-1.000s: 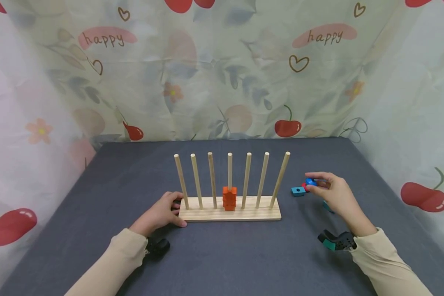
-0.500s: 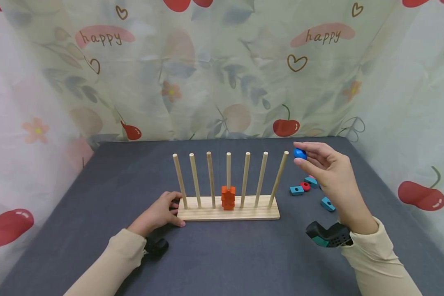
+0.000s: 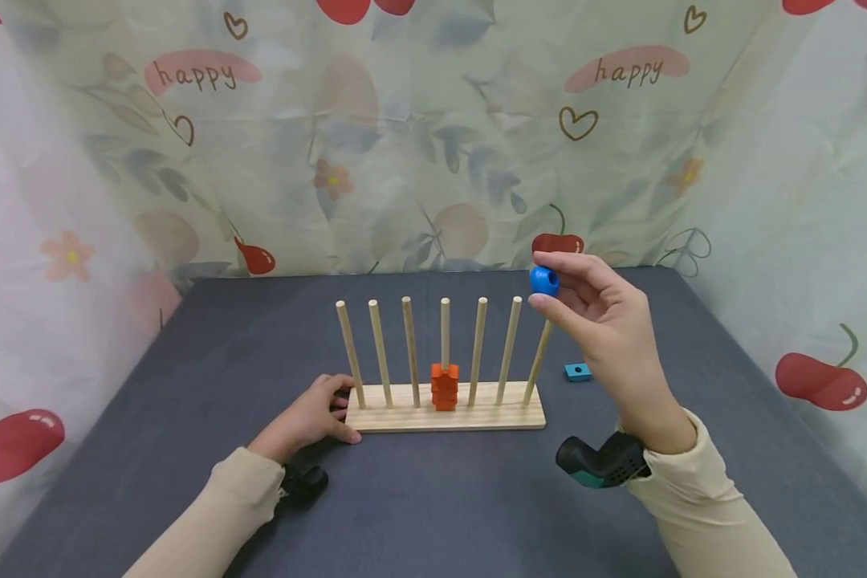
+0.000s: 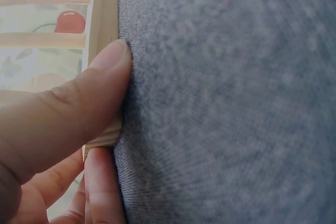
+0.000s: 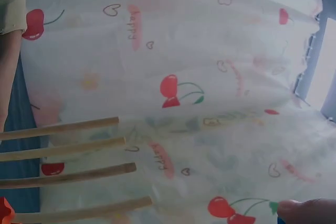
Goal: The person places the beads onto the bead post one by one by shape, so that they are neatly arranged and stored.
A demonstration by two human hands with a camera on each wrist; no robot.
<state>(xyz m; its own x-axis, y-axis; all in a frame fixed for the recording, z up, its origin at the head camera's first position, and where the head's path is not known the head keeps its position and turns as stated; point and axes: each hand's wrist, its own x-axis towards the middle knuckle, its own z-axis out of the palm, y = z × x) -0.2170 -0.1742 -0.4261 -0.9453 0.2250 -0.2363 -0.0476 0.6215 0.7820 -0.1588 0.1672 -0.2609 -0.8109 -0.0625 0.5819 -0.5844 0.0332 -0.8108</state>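
Observation:
A wooden peg stand (image 3: 397, 418) with a row of upright pegs sits mid-table in the head view. My left hand (image 3: 320, 411) grips the left end of its base, thumb along the front edge and fingers behind, as the left wrist view shows too, with the thumb (image 4: 79, 108) against the wood. Several orange pieces (image 3: 445, 388) are stacked low on the middle peg. Thumb and fingertips of my right hand (image 3: 607, 321) pinch a blue bead (image 3: 544, 281), its hole visible, in the air near the top of the rightmost peg, whose tip is hidden.
A light-blue block (image 3: 577, 372) with a hole lies on the dark tabletop (image 3: 433, 506) right of the stand. My right hand and wrist block the view of the area behind it. A patterned curtain (image 3: 405, 160) hangs around the table's back and sides.
My right hand has lifted the blue bead from the loose pieces on the right and carried it up and left to the rightmost peg. My left hand stays on the base.

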